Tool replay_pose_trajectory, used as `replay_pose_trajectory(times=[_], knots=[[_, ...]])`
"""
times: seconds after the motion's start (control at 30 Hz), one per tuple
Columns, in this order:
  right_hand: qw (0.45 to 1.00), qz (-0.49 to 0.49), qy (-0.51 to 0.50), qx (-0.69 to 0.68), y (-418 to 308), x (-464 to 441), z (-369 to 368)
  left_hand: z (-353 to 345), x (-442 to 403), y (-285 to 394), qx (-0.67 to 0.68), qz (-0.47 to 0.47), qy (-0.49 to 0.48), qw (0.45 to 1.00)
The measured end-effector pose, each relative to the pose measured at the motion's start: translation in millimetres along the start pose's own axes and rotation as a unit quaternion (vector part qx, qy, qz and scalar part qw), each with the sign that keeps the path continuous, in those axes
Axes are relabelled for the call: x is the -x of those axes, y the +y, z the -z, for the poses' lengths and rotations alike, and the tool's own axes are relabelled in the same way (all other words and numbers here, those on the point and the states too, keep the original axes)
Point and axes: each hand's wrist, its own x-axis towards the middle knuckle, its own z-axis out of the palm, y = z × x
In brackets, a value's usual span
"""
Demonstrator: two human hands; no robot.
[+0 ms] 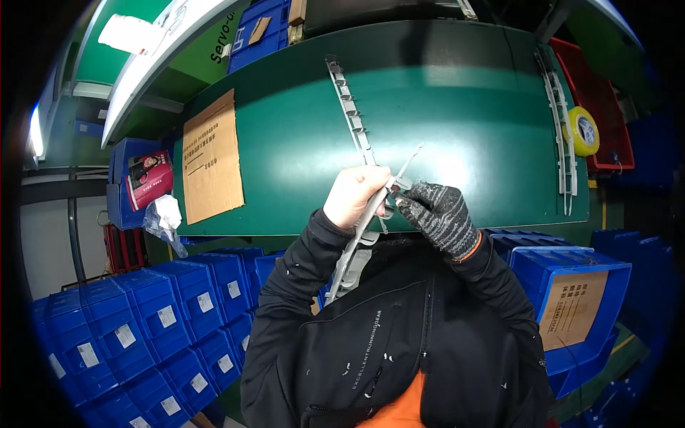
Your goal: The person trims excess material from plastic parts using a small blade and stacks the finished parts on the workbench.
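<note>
One grey strip [363, 222]: slants through left hand [357, 195]
Left grip: bare, clasped round it
Right hand [438, 215]: gloved, fingers curled at strip, grip unclear

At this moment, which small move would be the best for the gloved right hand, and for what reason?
I would probably let the right hand work gently at the pale strip, near the left hand. The bare left hand grips this strip, and the gloved one is already close beside that grip. What exactly it pinches is too small to tell.
</note>
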Motion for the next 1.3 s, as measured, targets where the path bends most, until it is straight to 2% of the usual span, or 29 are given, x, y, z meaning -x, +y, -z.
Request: replay_pose_trajectory(times=[0.33,0.5,0.67,0.77,0.83,0.87,0.93,0.97,1.03,1.07,1.13,1.2,1.27,1.3], knots=[[0.999,-0.021,0.009,-0.027,3.2,2.3,-2.3,-2.6,-1.3,-0.7,-0.016,-0.008,0.010,1.000],[0.994,-0.051,0.061,-0.071,2.8,3.1,-7.4,-5.5,-0.3,-0.8,0.001,-0.024,0.015,1.000],[0.995,-0.036,0.057,-0.076,6.6,3.6,-7.3,-4.5,1.7,-0.8,-0.011,-0.030,0.024,0.999],[0.941,-0.165,0.027,-0.292,4.0,4.5,-2.0,-7.3,6.3,1.4,-0.029,-0.043,0.044,0.998],[0.937,-0.195,0.028,-0.289,-1.6,2.4,2.6,-10.3,8.9,1.7,-0.114,-0.108,0.084,0.984],[0.931,-0.226,0.032,-0.286,-3.5,1.5,4.4,-11.9,9.9,2.6,-0.114,-0.109,0.086,0.984],[0.936,-0.216,0.022,-0.277,-6.7,0.4,6.0,-14.4,11.3,4.8,-0.210,-0.164,0.123,0.956],[0.938,-0.215,0.014,-0.270,-9.7,-0.2,6.1,-13.7,11.1,4.2,-0.211,-0.165,0.124,0.955],[0.936,-0.234,0.002,-0.263,-16.4,-2.3,6.2,-11.5,9.6,2.4,-0.383,-0.261,0.138,0.875],[0.936,-0.232,0.001,-0.264,-14.5,-2.2,2.6,-12.1,9.7,4.1,-0.385,-0.262,0.139,0.874],[0.943,-0.204,0.058,-0.256,-7.8,-2.1,-6.5,-15.1,10.9,9.2,-0.519,-0.321,0.130,0.782],[0.951,-0.190,0.056,-0.239,-8.4,-2.6,-6.9,-13.8,14.0,12.7,-0.528,-0.318,0.139,0.775],[0.926,-0.186,0.112,-0.308,-3.9,0.6,-3.3,-8.2,22.2,25.3,-0.521,-0.340,0.128,0.773],[0.915,-0.187,0.138,-0.329,-1.0,2.3,2.4,-2.7,33.5,41.3,-0.483,-0.215,0.146,0.836]])
